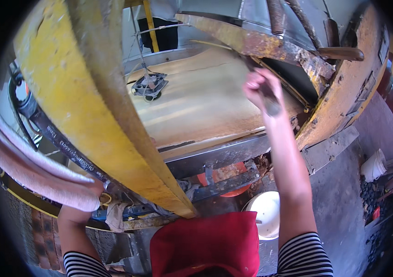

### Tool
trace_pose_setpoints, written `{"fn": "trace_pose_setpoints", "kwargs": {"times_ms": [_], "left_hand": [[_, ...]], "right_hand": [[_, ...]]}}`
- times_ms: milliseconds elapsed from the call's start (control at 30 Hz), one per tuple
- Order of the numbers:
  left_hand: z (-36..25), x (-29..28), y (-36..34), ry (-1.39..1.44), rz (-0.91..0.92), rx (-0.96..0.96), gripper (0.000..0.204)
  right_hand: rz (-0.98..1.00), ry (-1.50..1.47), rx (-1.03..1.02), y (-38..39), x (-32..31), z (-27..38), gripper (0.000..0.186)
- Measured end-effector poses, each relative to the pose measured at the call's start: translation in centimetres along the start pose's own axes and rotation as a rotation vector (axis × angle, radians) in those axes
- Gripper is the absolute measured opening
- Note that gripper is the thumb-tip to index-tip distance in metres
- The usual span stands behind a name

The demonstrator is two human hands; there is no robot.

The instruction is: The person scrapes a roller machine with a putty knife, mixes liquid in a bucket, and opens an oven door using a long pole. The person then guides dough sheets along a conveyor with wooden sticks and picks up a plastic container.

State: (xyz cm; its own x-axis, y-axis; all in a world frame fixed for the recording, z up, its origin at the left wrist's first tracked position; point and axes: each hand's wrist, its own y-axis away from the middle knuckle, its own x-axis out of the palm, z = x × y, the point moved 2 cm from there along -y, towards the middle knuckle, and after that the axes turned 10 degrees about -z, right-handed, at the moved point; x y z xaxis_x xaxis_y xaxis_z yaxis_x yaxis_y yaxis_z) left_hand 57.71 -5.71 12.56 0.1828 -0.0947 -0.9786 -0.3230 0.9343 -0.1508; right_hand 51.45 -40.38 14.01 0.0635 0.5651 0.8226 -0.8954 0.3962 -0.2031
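Note:
My right hand [262,87] is closed around the handle of a tool [272,109], reaching over a broad tan surface [196,97]. Motion smears the tool's far part, so I cannot tell its exact kind. My left hand [96,187] is at the lower left, beside a pinkish-white rounded roll [44,173] that covers most of it. Its fingers are largely hidden, and whether it grips anything cannot be seen. A thick yellow metal beam [99,111] slants between my two arms.
A small wheeled metal device [149,87] stands on the tan surface. Beyond my right hand, a rusty curved arm [256,44] crosses toward a wooden-handled tool [342,54]. Below are a white bucket [265,214] and an orange-red round object [226,177]. A black hose [67,147] runs at left.

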Motion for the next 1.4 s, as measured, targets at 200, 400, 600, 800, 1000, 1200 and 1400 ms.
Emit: {"fn": "trace_pose_setpoints", "kwargs": {"times_ms": [200,400,600,800,1000,1200,1400], "left_hand": [[0.4,0.4,0.4,-0.017,-0.029,-0.002,0.028],[0.1,-1.3,2.5,-0.018,-0.018,0.005,0.032],[0.2,0.6,0.0,0.025,-0.18,0.137,0.035],[2.7,2.1,2.9,-0.007,-0.249,0.144,0.041],[3.7,4.1,1.3,0.014,-0.12,0.194,0.051],[3.1,4.8,0.5,0.137,-0.063,0.137,0.059],[2.3,2.3,-0.8,0.245,-0.103,0.014,0.05]], "right_hand": [[-0.088,-0.145,0.177,0.8,-0.7,0.5,0.015],[-0.077,0.082,0.091,-8.3,1.7,-5.7,0.013],[-0.119,-0.019,0.047,-3.2,0.5,-2.6,0.016],[-0.082,-0.136,0.114,-1.5,1.7,-3.4,0.014],[-0.115,0.07,0.072,-9.0,0.5,-5.4,0.01],[-0.29,-0.142,0.005,-1.3,3.3,-4.1,0.009],[-0.333,-0.177,0.03,-0.5,4.4,-3.1,0.008]]}}
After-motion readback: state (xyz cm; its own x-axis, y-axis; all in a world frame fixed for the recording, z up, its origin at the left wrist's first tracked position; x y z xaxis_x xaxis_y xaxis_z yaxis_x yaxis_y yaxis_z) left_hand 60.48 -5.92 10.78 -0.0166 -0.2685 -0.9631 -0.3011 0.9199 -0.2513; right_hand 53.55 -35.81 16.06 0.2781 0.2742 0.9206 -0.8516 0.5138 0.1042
